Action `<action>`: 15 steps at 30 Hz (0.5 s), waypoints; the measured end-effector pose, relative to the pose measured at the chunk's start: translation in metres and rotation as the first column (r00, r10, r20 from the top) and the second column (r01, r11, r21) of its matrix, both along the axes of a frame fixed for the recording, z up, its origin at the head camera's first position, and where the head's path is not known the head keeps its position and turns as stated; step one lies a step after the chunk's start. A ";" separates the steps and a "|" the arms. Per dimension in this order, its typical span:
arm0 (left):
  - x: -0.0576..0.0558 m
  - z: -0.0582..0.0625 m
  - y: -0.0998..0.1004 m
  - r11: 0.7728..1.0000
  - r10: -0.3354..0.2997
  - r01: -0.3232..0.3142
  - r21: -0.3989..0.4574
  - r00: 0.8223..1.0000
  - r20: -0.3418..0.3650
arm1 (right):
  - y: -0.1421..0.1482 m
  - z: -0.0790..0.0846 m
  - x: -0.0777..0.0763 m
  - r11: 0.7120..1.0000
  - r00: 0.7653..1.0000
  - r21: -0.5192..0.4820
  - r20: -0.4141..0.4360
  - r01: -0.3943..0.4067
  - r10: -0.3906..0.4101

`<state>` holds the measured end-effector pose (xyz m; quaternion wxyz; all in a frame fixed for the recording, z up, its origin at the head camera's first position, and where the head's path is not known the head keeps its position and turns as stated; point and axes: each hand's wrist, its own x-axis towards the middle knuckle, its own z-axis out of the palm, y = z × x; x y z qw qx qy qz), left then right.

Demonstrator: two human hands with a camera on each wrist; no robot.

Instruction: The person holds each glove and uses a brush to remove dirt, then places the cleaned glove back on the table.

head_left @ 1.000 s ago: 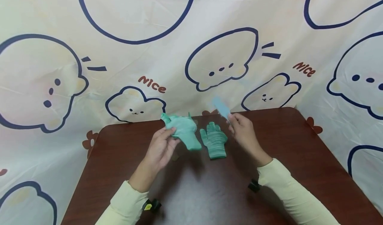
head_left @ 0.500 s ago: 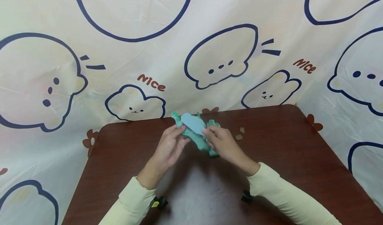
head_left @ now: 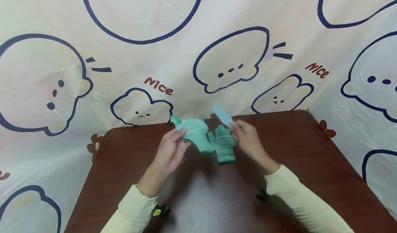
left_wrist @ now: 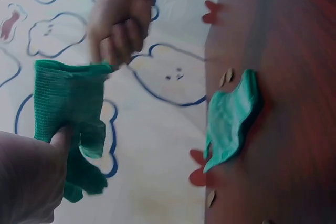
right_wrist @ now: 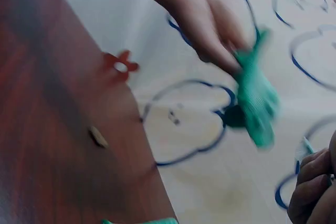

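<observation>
In the head view my left hand (head_left: 170, 150) pinches a green knitted glove (head_left: 195, 133) between thumb and fingers, holding it above the table. Its cuff points right; in the left wrist view the thumb presses on the glove (left_wrist: 71, 98). My right hand (head_left: 248, 138) grips one end of a light blue, flat, paddle-shaped thing (head_left: 222, 116), which is blurred and tilts up to the left, apart from the held glove. Below it a second green striped glove (head_left: 225, 148) lies on the table, fingers pointing away. The fingers of my right hand hide the gripped end.
The brown table (head_left: 297, 143) ends at a pale cartoon-printed cloth (head_left: 180, 64) hanging behind and at the sides. Small flat brown pieces (left_wrist: 229, 75) lie on the table around the second glove; one brown piece (right_wrist: 98, 137) shows in the right wrist view.
My right hand moved left and laid the blue thing over the held glove, then drew back right and up off it. My left hand kept hold of the glove, shifting slightly.
</observation>
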<state>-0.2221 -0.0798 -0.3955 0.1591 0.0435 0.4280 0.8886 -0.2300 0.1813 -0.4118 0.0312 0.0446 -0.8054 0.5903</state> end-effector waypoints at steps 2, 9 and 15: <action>-0.001 0.001 -0.003 0.999 0.032 -0.032 0.002 0.999 -0.005 | 0.007 0.001 -0.003 0.998 1.000 -0.057 0.011 0.016 -0.016; -0.002 -0.004 0.004 0.999 0.010 -0.010 -0.035 1.000 0.014 | -0.010 0.007 0.009 0.984 0.989 -0.118 0.041 -0.134 0.140; -0.001 -0.007 0.018 0.998 -0.034 0.035 -0.054 0.999 0.026 | -0.033 0.005 0.022 0.971 0.972 0.061 0.048 -0.232 0.229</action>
